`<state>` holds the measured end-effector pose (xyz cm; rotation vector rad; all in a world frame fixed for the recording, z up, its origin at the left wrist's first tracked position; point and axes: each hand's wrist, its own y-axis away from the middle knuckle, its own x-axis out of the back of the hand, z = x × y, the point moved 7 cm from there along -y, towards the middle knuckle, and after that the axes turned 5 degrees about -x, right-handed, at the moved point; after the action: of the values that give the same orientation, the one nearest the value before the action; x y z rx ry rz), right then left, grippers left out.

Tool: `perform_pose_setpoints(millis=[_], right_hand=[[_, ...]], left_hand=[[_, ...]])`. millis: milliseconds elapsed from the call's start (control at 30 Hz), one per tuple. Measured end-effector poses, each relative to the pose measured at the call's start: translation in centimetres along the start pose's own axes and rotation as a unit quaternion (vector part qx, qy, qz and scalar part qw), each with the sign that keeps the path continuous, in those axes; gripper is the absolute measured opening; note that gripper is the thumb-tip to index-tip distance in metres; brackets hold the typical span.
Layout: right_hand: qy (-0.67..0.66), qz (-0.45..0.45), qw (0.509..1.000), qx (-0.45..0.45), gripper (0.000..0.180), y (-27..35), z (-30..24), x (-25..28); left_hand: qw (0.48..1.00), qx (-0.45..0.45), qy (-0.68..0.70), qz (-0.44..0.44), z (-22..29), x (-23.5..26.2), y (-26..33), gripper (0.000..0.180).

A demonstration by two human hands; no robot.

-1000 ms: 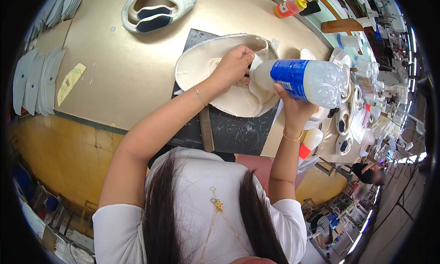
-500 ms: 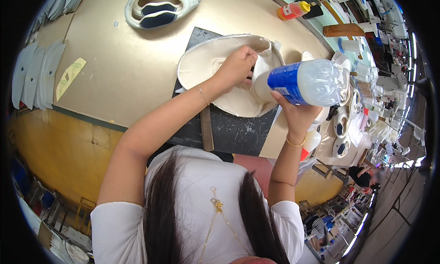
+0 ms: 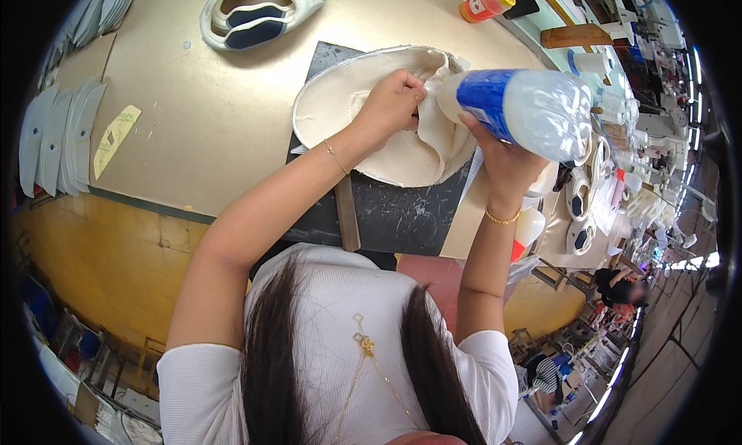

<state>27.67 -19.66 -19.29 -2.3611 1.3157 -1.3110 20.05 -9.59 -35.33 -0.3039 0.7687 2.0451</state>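
Black board [image 3: 410,217] lies under the fingers [image 3: 403,82]: left hand [image 3: 393,107] pinches cream cloth [image 3: 325,105], tips half-hidden; right hand [image 3: 510,163] holds a bottle [image 3: 541,109], its mouth unclear.

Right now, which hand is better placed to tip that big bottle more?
Probably the right hand: it already holds the bottle. The left hand is busy inside the cream piece.

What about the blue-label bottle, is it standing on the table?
No, the right hand holds the bottle tipped sideways, its narrow end at the cream piece.
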Motion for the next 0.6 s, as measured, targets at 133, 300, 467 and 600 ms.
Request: perform_pose_setpoints(millis=[133,300,467,600], right_hand=[[0.072,-0.042,0.996,0.023,0.046,0.1,-0.7,-1.1],[0.059,-0.068,0.995,-0.037,0.047,0.4,-0.2,-0.6],[-0.005,-0.023,0.999,-0.040,0.051,0.6,0.2,-0.4],[0.060,-0.064,0.996,-0.020,0.052,0.4,-0.7,-0.7]], left_hand=[[0.999,0.025,0.018,0.009,0.1,-0.1,0.1,0.012],[0.998,0.052,0.044,0.009,-0.3,-0.6,0.3,0.014],[0.993,0.072,0.082,-0.037,0.3,-0.9,0.7,0.013],[0.995,0.052,0.075,-0.028,-0.3,-0.7,0.4,0.019]])
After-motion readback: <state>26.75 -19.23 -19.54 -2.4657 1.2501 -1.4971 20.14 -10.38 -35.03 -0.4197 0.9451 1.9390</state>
